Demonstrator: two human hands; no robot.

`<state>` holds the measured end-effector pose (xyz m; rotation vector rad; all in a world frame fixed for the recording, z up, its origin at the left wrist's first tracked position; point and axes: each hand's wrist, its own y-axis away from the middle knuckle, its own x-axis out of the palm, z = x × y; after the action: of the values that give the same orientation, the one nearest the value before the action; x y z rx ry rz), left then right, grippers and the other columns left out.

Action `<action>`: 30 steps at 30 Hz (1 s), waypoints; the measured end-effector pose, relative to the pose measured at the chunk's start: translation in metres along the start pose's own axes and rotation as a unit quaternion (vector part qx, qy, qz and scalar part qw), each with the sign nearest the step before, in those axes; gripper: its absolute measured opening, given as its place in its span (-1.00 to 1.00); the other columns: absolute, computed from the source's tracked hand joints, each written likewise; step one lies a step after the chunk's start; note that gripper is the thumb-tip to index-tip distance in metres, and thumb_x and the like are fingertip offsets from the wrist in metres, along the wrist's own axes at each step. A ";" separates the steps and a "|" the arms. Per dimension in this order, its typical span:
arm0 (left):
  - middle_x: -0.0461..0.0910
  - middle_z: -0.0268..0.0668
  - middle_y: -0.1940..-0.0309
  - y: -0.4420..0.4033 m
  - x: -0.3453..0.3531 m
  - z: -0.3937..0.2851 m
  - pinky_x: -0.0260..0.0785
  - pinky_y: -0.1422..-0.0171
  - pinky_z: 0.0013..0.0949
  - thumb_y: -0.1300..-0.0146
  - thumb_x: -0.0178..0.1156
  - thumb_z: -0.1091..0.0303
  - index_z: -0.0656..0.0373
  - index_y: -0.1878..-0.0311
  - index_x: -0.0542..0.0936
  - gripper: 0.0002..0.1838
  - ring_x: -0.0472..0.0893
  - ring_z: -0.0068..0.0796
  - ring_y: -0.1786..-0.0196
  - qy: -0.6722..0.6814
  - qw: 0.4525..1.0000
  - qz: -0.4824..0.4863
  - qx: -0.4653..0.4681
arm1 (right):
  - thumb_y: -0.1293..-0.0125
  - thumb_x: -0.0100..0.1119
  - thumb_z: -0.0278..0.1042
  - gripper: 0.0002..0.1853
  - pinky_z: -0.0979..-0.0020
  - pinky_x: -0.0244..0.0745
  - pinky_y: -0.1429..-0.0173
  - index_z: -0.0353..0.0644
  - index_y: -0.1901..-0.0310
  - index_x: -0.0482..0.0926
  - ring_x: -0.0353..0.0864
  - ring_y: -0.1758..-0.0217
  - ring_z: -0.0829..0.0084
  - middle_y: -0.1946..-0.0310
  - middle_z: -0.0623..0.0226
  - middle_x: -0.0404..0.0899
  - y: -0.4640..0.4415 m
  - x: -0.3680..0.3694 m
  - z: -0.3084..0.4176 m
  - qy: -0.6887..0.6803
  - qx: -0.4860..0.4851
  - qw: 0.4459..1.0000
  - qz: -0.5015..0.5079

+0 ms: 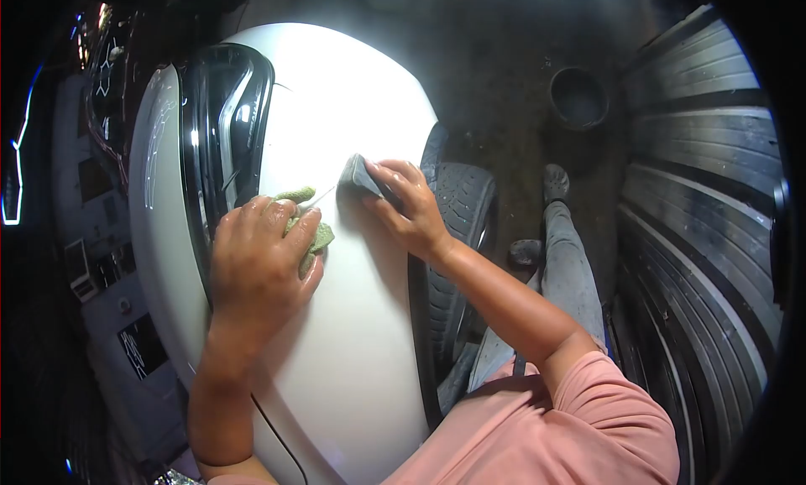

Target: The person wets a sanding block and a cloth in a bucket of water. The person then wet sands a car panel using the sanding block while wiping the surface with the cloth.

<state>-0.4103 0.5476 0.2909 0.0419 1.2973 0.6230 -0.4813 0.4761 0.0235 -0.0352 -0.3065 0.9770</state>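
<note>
A white car body panel [361, 317] is observed, with bright glare across its upper part. A treaded tyre [460, 195] is seated in the wheel arch at the right; a dark-lensed lamp [227, 107] is fitted along the left. A round bucket [579, 99] is noted on the floor. Over the panel, beside the lamp, a wadded green cloth [319, 237] is grasped by the curled left hand [264, 254]. A grey sanding block [361, 176] is pinched by the right hand [411, 208] and held on the panel, near the cloth.
</note>
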 end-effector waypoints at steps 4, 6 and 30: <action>0.63 -0.24 -0.11 -0.001 -0.001 -0.001 0.38 -0.46 0.04 -0.08 0.54 0.30 0.05 -0.21 0.74 -0.45 0.57 -0.12 -0.32 0.008 1.000 0.006 -0.008 | -0.34 0.44 -0.36 -0.46 0.11 0.44 -0.45 -0.04 -0.36 0.66 0.55 -0.28 0.05 -0.20 0.13 0.63 -0.039 0.006 -0.002 0.014 -0.016 1.000 -0.015; 0.63 -0.24 -0.11 -0.001 0.000 -0.002 0.39 -0.45 0.04 -0.08 0.54 0.30 0.05 -0.20 0.74 -0.45 0.57 -0.11 -0.31 0.002 1.000 0.003 -0.008 | -0.37 0.45 -0.28 -0.51 0.14 0.46 -0.41 -0.06 -0.33 0.68 0.56 -0.24 0.05 -0.16 0.12 0.67 -0.073 0.013 -0.003 0.034 -0.039 0.998 -0.030; 0.63 -0.25 -0.10 0.000 0.000 -0.001 0.41 -0.41 0.02 -0.07 0.55 0.31 0.06 -0.19 0.74 -0.46 0.58 -0.14 -0.30 -0.014 1.000 -0.004 0.002 | -0.40 0.36 -0.31 -0.52 0.07 0.41 -0.52 -0.12 -0.34 0.67 0.57 -0.37 0.04 -0.29 0.10 0.64 -0.035 0.002 -0.008 -0.035 0.079 0.996 -0.007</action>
<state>-0.4113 0.5470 0.2900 0.0474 1.2706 0.6108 -0.4500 0.4593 0.0226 0.1458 -0.2931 0.9876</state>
